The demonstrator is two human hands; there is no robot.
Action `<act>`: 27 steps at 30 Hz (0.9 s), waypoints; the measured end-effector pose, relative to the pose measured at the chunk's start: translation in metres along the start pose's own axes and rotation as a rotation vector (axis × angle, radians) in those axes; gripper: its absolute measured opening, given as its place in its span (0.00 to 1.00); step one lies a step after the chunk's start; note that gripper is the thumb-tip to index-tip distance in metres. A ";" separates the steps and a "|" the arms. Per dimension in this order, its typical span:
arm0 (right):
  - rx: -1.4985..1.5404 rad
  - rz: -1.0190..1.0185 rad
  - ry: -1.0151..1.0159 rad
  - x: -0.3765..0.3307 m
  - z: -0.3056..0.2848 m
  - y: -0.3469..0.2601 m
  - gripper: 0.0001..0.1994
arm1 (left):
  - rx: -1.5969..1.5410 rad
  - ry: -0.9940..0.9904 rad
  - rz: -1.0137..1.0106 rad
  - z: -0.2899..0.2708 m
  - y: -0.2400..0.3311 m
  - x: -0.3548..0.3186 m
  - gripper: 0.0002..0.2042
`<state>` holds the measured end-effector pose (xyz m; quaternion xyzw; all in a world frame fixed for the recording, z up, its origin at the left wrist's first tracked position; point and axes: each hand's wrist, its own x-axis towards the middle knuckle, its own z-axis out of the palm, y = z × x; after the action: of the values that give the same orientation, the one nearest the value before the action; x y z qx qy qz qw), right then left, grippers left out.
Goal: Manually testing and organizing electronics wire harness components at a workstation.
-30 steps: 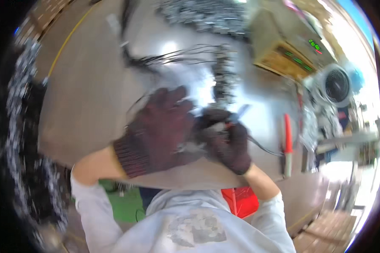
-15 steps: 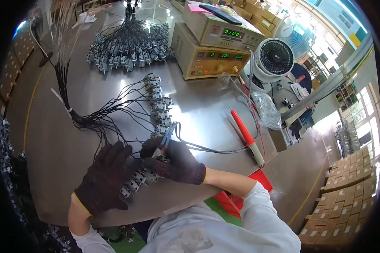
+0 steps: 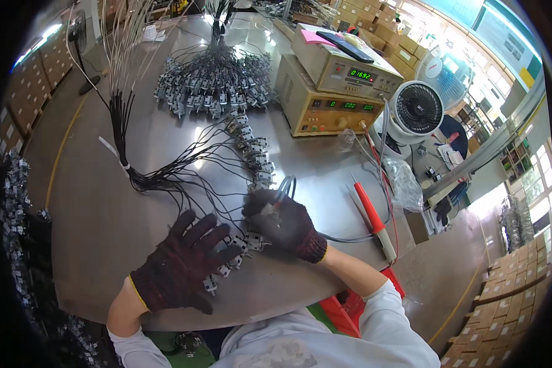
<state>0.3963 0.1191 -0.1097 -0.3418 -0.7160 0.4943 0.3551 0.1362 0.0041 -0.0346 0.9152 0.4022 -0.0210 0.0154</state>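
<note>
A curving row of small metal-and-white connectors [image 3: 259, 157] runs down the bench toward me, with thin black wires [image 3: 187, 161] fanning from it to a bundle at the left. My left hand [image 3: 181, 264], in a dark knit glove, lies over the near end of the row with its fingers spread. My right hand [image 3: 291, 228], gloved alike, is closed above the row's middle. Grey test leads [image 3: 286, 185] loop out of its grip; their tip is hidden by the glove, so contact with a connector cannot be made out.
Two stacked bench meters [image 3: 334, 92] with lit displays stand at the back right, beside a small white fan [image 3: 416, 108]. A red probe [image 3: 368, 205] lies right of my hand. More wired connectors [image 3: 214, 89] are heaped at the back. A red bin [image 3: 343, 313] sits below the bench edge.
The whole view has shifted, so the bench appears lower and farther right. My right hand has moved slightly away along the row, and my left fingers are spread wider. The upper meter's reading has changed.
</note>
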 end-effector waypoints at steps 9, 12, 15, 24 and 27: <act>0.089 -0.096 -0.082 0.000 -0.010 0.002 0.18 | 0.169 0.264 -0.068 0.047 -0.014 0.017 0.37; 0.224 -0.065 -0.110 0.002 -0.011 -0.001 0.20 | -0.118 0.128 -0.079 0.061 -0.022 0.030 0.28; 0.044 -0.106 -0.165 0.008 -0.019 -0.004 0.21 | -0.301 0.260 0.034 0.077 -0.038 0.031 0.24; -0.080 -0.205 -0.290 0.024 -0.034 -0.012 0.20 | 0.110 0.402 -0.136 0.073 -0.004 0.042 0.40; -0.051 -0.172 -0.307 0.028 -0.038 -0.008 0.19 | 0.171 0.285 -0.185 0.076 0.000 0.050 0.38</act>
<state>0.4124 0.1583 -0.0879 -0.2087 -0.8007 0.4901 0.2740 0.1681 0.0369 -0.1126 0.8660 0.4795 0.0732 -0.1216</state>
